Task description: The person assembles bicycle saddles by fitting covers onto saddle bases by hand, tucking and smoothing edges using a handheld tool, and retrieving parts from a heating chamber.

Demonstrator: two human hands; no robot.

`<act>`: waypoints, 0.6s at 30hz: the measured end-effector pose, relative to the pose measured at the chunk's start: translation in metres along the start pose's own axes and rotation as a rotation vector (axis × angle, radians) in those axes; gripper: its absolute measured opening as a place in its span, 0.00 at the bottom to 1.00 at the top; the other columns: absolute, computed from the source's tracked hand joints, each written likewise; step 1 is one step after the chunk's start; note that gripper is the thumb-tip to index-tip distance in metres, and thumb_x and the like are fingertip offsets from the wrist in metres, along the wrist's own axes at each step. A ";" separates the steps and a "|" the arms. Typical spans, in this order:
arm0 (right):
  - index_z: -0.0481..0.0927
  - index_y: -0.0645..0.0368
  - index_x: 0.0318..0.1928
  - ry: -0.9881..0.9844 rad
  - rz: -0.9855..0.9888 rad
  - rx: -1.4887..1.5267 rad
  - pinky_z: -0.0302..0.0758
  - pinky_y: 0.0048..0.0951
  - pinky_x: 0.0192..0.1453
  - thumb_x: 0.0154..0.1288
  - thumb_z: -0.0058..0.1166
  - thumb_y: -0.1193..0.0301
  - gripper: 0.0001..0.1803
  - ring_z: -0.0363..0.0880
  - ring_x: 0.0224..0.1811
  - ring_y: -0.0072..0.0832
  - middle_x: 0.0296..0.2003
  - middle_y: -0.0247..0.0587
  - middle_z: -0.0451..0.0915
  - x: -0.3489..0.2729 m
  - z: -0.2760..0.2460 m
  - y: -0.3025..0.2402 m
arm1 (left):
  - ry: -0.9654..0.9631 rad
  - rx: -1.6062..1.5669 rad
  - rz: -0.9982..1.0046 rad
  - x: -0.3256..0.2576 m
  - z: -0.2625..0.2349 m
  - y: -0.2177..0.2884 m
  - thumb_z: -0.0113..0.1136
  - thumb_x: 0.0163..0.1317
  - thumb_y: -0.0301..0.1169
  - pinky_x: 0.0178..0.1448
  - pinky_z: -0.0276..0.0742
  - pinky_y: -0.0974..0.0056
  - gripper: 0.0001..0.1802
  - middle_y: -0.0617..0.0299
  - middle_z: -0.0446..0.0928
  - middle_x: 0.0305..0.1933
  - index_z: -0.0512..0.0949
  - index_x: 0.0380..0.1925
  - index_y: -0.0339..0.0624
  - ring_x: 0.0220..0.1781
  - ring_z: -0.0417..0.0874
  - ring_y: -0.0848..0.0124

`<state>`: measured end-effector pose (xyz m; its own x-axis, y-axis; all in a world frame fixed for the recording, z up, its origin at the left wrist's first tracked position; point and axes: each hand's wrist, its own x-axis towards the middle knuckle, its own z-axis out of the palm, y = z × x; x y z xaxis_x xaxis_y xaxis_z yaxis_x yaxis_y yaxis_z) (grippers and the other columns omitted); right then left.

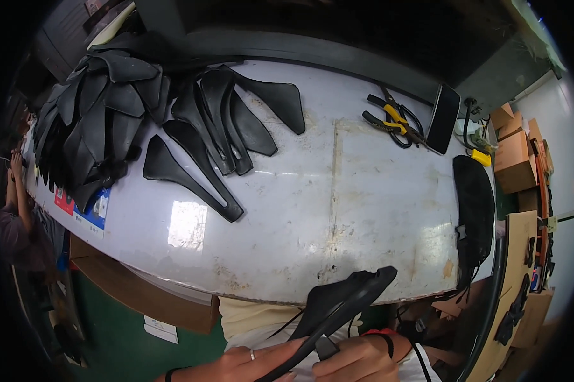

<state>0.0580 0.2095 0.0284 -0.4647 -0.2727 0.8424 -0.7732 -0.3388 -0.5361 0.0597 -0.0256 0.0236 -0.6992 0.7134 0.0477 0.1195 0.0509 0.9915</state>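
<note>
Close to my body, below the table's front edge, a black bicycle saddle (357,296) is held tilted, its narrow nose pointing up and right. My left hand (252,361), a ring on one finger, is closed on its lower part. My right hand (360,360) is closed around a small dark piece with a squared end (326,347), pressed against the saddle's edge; its kind cannot be made out. Several similar black saddles (220,121) lie spread on the table's far left, and one with a long slot (195,175) lies nearest me.
A tall pile of black saddles (102,102) covers the white table's (287,210) left end. Yellow-and-black pliers (395,121), a phone (444,118) and a black pouch (473,216) lie at the right. Cardboard boxes (515,159) stand beyond. Another person's arm (21,191) shows far left.
</note>
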 end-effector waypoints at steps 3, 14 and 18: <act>0.75 0.59 0.28 -0.042 0.019 -0.014 0.84 0.43 0.40 0.64 0.64 0.74 0.11 0.81 0.24 0.39 0.24 0.46 0.82 0.006 -0.006 0.001 | 0.091 0.024 0.094 0.004 0.011 -0.008 0.67 0.61 0.18 0.43 0.85 0.63 0.32 0.36 0.84 0.54 0.72 0.66 0.23 0.39 0.92 0.57; 0.75 0.58 0.29 0.057 -0.022 -0.119 0.85 0.42 0.43 0.65 0.64 0.72 0.11 0.84 0.28 0.37 0.25 0.43 0.82 -0.013 0.016 -0.002 | 0.116 -0.030 0.124 0.033 0.029 -0.021 0.59 0.60 0.16 0.43 0.83 0.61 0.36 0.39 0.83 0.57 0.69 0.72 0.29 0.40 0.90 0.57; 0.75 0.57 0.30 -0.006 -0.009 -0.100 0.85 0.41 0.43 0.66 0.65 0.72 0.11 0.84 0.28 0.37 0.25 0.42 0.83 -0.005 0.007 -0.003 | 0.057 -0.020 0.055 0.030 0.032 -0.030 0.64 0.61 0.20 0.32 0.83 0.57 0.36 0.38 0.86 0.42 0.68 0.71 0.29 0.27 0.88 0.55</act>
<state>0.0659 0.2056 0.0256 -0.4554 -0.2755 0.8466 -0.8166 -0.2496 -0.5205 0.0581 0.0164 -0.0091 -0.7308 0.6739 0.1086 0.1455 -0.0016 0.9894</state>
